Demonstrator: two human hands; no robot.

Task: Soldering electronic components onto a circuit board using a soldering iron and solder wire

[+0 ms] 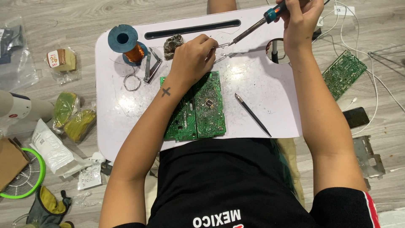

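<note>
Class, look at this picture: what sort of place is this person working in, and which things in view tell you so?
Probably a makeshift home electronics-repair spot on the floor: a soldering iron in the right hand, green circuit boards on a small white lap table, and a copper wire spool.

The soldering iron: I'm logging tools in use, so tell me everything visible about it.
The soldering iron has a teal grip collar, a dark handle largely hidden in the right hand, and a long metal shaft ending in a fine tip. It slants down toward the left hand over the white lap table, its tip near the fingertips there, where a thin wire shows. Whether they touch is unclear.
</note>
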